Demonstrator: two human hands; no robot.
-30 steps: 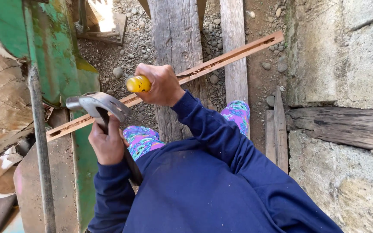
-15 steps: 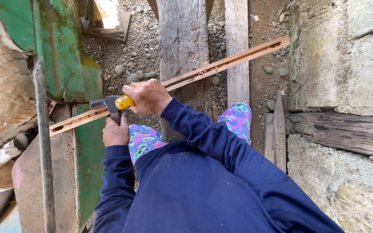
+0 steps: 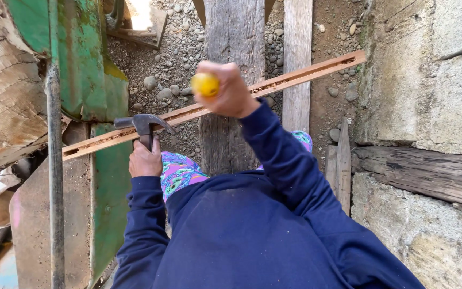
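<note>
Above wood strip (image 3: 295, 76): chisel (image 3: 205, 84) in R grip (image 3: 225, 90).

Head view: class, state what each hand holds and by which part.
The left hand holds a claw hammer by its handle, just below the head. The right hand closes around a yellow tool handle; its working end is hidden.

A long, thin strip of reddish wood (image 3: 274, 85) runs across the middle of the picture, from lower left up to upper right. A dark claw hammer (image 3: 144, 126) stands just below it on the left. A yellow tool handle (image 3: 205, 84) sits above the middle.
</note>
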